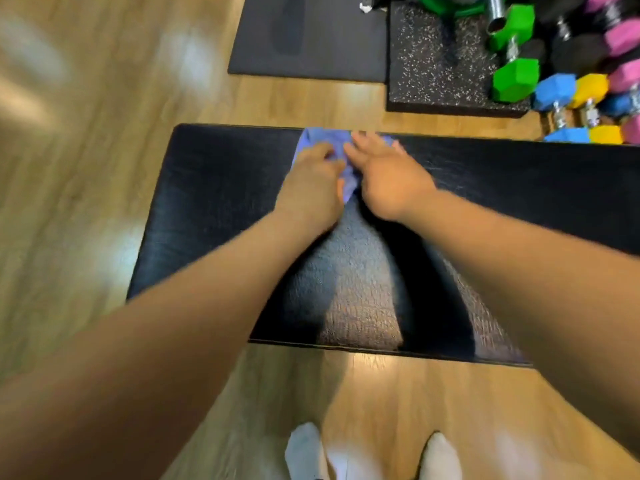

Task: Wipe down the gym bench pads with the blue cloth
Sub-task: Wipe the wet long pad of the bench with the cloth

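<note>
A black textured bench pad (214,202) stretches across the middle of the view. The blue cloth (317,138) lies crumpled at the pad's far edge. My left hand (313,188) rests on the cloth with its fingers curled into the fabric. My right hand (388,174) presses flat on the cloth's right part, fingers spread and pointing away from me. Most of the cloth is hidden under both hands. The frame is blurred by motion.
Beyond the pad lie a dark floor mat (304,36) and a speckled rubber mat (446,64). Several coloured dumbbells, green (514,46), blue (554,91), yellow and pink, crowd the far right. The floor is wood (86,133). My socked feet (308,452) stand near the pad's front edge.
</note>
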The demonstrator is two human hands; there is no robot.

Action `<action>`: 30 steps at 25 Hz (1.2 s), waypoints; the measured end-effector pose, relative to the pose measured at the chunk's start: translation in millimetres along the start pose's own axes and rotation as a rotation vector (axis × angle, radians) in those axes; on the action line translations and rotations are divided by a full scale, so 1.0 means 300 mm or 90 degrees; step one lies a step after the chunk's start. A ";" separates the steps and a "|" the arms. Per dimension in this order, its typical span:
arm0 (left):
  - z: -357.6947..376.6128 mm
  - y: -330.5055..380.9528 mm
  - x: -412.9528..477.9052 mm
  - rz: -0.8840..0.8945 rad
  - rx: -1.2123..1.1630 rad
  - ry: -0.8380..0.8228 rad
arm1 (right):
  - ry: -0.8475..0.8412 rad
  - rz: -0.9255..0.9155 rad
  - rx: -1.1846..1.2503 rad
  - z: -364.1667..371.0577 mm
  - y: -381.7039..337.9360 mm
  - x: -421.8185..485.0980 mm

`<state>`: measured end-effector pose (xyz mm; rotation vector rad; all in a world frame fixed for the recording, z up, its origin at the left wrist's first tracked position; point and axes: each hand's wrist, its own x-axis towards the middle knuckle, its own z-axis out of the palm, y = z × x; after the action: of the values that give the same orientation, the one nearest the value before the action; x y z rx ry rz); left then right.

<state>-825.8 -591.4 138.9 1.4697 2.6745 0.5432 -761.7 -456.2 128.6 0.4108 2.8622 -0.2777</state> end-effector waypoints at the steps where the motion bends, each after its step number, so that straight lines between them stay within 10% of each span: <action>1: -0.013 0.023 0.069 -0.031 -0.006 -0.013 | 0.006 0.027 0.010 -0.021 0.040 0.013; 10: 0.063 0.371 -0.477 0.127 -0.136 -0.262 | -0.007 -0.090 0.051 0.206 0.017 -0.786; 21: 0.253 0.465 0.287 0.050 0.106 -0.120 | 0.074 0.078 -0.072 -0.027 0.536 -0.197; 26: 0.264 0.735 -0.085 0.133 0.045 -0.159 | 0.048 0.068 0.010 0.166 0.519 -0.693; 30: 0.294 0.885 -0.314 0.247 0.161 -0.392 | 0.036 0.031 0.052 0.197 0.489 -1.094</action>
<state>-541.1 -514.5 129.4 1.8527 2.0412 -0.2325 -399.9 -413.6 134.4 0.5115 2.8981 -0.3820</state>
